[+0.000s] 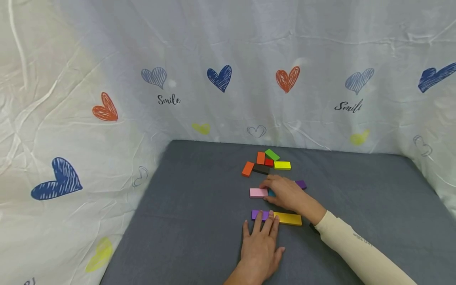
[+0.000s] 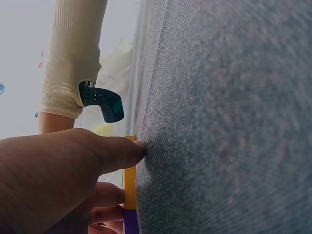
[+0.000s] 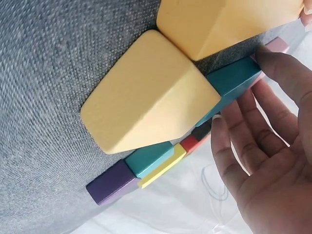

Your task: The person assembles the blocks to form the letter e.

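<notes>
In the head view my left hand (image 1: 259, 251) rests with extended fingertips on a purple block (image 1: 257, 215) and the longer yellow-orange block (image 1: 289, 219), laid end to end. Farther back, my right hand (image 1: 286, 194) pinches a teal block (image 1: 271, 193) between thumb and fingers. The teal block sits at the end of a pink block (image 1: 258, 193). In the right wrist view my right thumb is at the teal block (image 3: 234, 80), close to the pink block (image 3: 278, 45). Another purple block (image 1: 301, 184) shows behind the right hand, with a second teal block (image 3: 150, 158) against it.
Behind the hands lie a black block (image 1: 261, 169), a red block (image 1: 269, 162), a yellow block (image 1: 282, 165), a green block (image 1: 272, 154) and two orange blocks (image 1: 247, 169). The grey cloth-covered table (image 1: 192, 206) meets a white curtain (image 1: 242, 114) at the back.
</notes>
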{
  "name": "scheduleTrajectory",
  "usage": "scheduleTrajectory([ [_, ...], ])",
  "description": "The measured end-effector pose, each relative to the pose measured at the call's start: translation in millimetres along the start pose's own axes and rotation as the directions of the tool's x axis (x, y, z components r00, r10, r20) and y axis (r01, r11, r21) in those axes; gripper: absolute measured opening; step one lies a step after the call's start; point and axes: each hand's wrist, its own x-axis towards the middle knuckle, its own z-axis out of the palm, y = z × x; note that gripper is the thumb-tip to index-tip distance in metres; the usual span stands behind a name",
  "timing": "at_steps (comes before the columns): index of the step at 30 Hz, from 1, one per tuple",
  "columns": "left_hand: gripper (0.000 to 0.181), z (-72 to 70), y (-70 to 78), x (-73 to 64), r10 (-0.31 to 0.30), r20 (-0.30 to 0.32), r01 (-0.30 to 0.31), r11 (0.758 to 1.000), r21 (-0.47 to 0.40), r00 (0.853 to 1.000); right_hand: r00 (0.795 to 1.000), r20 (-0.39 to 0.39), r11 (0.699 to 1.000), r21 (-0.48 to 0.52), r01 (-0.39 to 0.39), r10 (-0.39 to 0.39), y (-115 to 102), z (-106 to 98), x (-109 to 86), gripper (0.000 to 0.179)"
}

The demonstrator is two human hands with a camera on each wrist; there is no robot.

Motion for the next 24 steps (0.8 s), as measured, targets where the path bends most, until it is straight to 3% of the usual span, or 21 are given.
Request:
scheduleTrajectory([
  [14,0.079,0.5,-0.7,-1.8,0.005,-0.028,-0.005,1.000,0.001,1.000,1.000,0.009,1.000,0.031,-0.002,0.001,1.3,0.7,-0.9,0.037],
  [24,0.079,0.6,-0.5,0.1,0.005,-0.004,-0.005,1.000,-0.011,1.000,1.000,0.012,0.999,0.038,-0.002,0.002,3.5,0.9,-0.3,0.036],
])
